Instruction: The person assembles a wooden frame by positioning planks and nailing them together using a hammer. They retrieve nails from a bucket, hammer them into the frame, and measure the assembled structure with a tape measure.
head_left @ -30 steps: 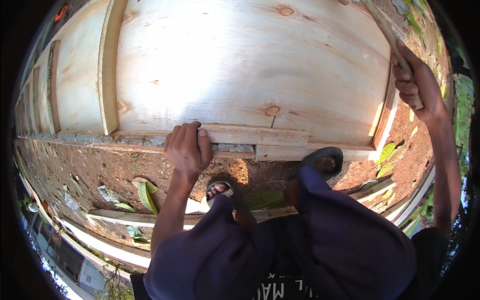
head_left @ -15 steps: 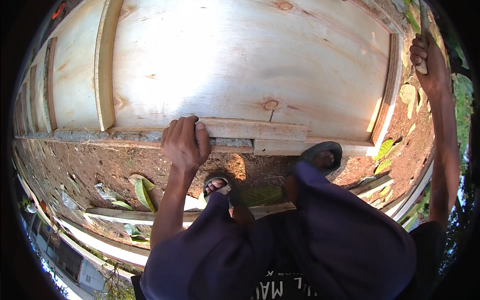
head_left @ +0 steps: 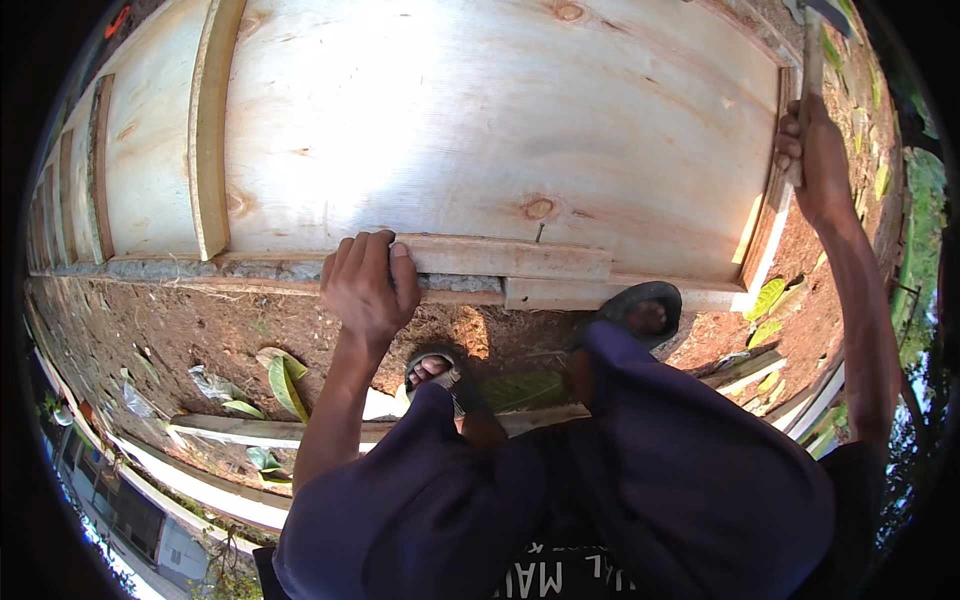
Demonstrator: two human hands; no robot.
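Pale plywood formwork panel [head_left: 500, 130] stands ahead; the left hand [head_left: 365, 285] clamps the short wooden batten [head_left: 500, 258] along its lower edge, beside a protruding nail [head_left: 540, 232]. The right hand [head_left: 815, 160], far right, grips a raised wooden hammer handle [head_left: 810, 75]. A misjudged blow could hit the left fingers or bend the nail.

A short wooden batten [head_left: 500, 258] is laid along the lower edge of the plywood panel [head_left: 480, 120], with a nail [head_left: 540, 234] set at its upper edge. The left hand [head_left: 365, 285] is placed on the batten's left end, while a hammer handle [head_left: 808, 90] is gripped by the right hand [head_left: 815, 165] at the panel's right edge. Two sandalled feet [head_left: 640, 310] are planted on the soil [head_left: 180, 330] below the batten.
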